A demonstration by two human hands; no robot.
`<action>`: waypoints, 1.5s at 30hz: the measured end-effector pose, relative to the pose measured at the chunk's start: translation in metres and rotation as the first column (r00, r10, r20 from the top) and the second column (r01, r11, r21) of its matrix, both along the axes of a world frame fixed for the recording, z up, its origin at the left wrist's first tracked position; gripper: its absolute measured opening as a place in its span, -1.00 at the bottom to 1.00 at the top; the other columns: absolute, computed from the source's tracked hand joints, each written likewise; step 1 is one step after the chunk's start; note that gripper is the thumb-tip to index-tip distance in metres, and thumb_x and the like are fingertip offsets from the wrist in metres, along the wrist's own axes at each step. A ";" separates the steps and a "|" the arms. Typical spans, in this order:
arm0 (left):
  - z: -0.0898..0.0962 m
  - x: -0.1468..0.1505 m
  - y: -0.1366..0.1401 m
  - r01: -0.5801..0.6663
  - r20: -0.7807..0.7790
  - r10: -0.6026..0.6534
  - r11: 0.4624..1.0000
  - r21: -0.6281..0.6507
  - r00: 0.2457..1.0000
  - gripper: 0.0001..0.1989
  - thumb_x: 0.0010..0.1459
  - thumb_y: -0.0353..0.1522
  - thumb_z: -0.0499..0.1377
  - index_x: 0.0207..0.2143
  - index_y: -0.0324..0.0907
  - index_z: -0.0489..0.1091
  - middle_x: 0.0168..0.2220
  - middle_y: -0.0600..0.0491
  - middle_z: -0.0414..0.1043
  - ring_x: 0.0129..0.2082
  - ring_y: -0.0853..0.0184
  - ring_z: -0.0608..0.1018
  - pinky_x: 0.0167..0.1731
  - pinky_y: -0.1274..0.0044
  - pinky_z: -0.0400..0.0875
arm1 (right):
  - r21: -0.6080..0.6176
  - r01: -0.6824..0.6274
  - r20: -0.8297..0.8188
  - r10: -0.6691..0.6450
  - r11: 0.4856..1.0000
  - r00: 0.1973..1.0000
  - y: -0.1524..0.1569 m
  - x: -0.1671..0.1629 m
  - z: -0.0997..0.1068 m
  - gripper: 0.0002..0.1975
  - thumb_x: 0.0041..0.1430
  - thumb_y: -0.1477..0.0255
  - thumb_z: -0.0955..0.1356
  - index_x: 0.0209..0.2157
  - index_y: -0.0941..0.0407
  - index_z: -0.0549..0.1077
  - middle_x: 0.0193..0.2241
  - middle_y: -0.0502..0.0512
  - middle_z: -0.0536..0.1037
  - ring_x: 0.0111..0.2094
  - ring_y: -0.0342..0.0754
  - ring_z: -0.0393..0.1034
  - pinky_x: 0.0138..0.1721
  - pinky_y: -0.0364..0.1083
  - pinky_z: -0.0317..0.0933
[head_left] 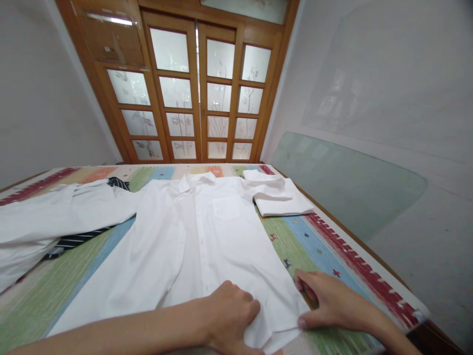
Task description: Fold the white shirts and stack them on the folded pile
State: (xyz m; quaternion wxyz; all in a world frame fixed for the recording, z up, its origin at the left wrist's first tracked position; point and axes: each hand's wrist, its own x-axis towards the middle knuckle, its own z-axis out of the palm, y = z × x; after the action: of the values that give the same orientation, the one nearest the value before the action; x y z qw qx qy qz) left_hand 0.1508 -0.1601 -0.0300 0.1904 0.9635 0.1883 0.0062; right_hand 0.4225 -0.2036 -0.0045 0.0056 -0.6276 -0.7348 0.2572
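A white button-front shirt (pixel 227 236) lies spread out on a patterned mat, its collar at the far end and its hem close to me. My left hand (pixel 232 315) rests on the lower front of the shirt. Its fingers are curled down onto the cloth, and their tips are partly hidden. At the lower right corner of the shirt is my right hand (pixel 328 301), its thumb touching the hem edge. A gap shows between that thumb and the bent fingers, which are beside the shirt's side edge.
More white clothing (pixel 48 212) lies at the left, over a black striped cloth (pixel 84 237). Folded white fabric (pixel 284 202) sits at the shirt's far right. The colourful mat (pixel 321 246) covers the table. Beyond stand wooden glazed doors (pixel 195 93); a greenish panel (pixel 343 177) leans by the right wall.
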 end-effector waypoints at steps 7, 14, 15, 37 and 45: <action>0.007 -0.004 0.000 0.105 0.039 -0.105 0.994 -0.009 0.994 -0.89 -0.08 -0.33 0.17 -0.53 -0.14 0.28 -0.49 0.09 0.47 -0.53 0.33 0.49 -0.56 0.55 0.26 | 0.126 -0.156 0.113 0.142 0.980 0.983 -0.022 -0.006 -0.004 -0.69 -0.05 0.34 0.44 -0.24 0.07 0.35 -0.32 0.03 0.49 -0.31 0.00 0.36 -0.30 -0.11 0.09; 0.009 -0.013 -0.002 0.181 0.075 -0.180 0.983 -0.011 0.981 -0.82 -0.05 -0.37 0.16 -0.58 -0.13 0.17 -0.56 0.11 0.38 -0.59 0.38 0.37 -0.56 0.54 0.23 | 0.489 -0.397 0.248 0.312 0.777 0.917 -0.028 0.000 -0.034 -0.79 0.00 0.61 0.28 -0.30 0.08 0.27 -0.40 0.02 0.47 -0.42 -0.08 0.37 -0.39 -0.13 0.06; 0.009 -0.014 -0.002 0.192 0.068 -0.192 0.981 0.002 0.979 -0.84 -0.04 -0.36 0.16 -0.56 -0.13 0.20 -0.56 0.11 0.38 -0.57 0.37 0.38 -0.53 0.53 0.26 | 0.546 -0.414 0.281 0.306 0.728 0.910 -0.028 0.003 -0.040 -0.78 -0.01 0.63 0.26 -0.31 0.08 0.25 -0.42 0.02 0.46 -0.44 -0.08 0.35 -0.41 -0.12 0.04; -0.021 -0.071 0.057 -0.670 0.427 0.815 0.572 -0.474 0.393 -0.50 0.09 -0.36 0.12 0.12 -0.14 0.16 0.29 -0.18 0.04 0.25 0.09 0.25 0.08 0.24 0.35 | 0.687 -0.477 0.398 0.266 0.548 0.878 -0.032 0.013 -0.064 -0.64 0.10 0.64 0.21 -0.08 0.13 0.39 -0.42 0.10 0.52 -0.47 -0.08 0.38 -0.41 -0.13 0.17; -0.019 -0.068 0.057 -0.567 0.243 0.961 0.275 -0.776 0.135 -0.46 -0.19 -0.51 0.23 -0.07 -0.12 0.30 0.04 -0.08 0.26 -0.16 0.26 0.52 -0.37 0.51 0.50 | 0.663 -0.465 0.367 0.288 0.587 0.885 -0.031 0.018 -0.071 -0.62 0.11 0.62 0.23 -0.04 0.11 0.41 -0.41 0.11 0.52 -0.45 -0.09 0.39 -0.38 -0.15 0.21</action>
State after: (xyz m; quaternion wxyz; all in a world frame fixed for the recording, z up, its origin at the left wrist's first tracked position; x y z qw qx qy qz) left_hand 0.0833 -0.1032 -0.0491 0.4549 0.5256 0.5849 0.4179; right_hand 0.4403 -0.2347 -0.0757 0.1210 -0.4244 -0.8870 -0.1360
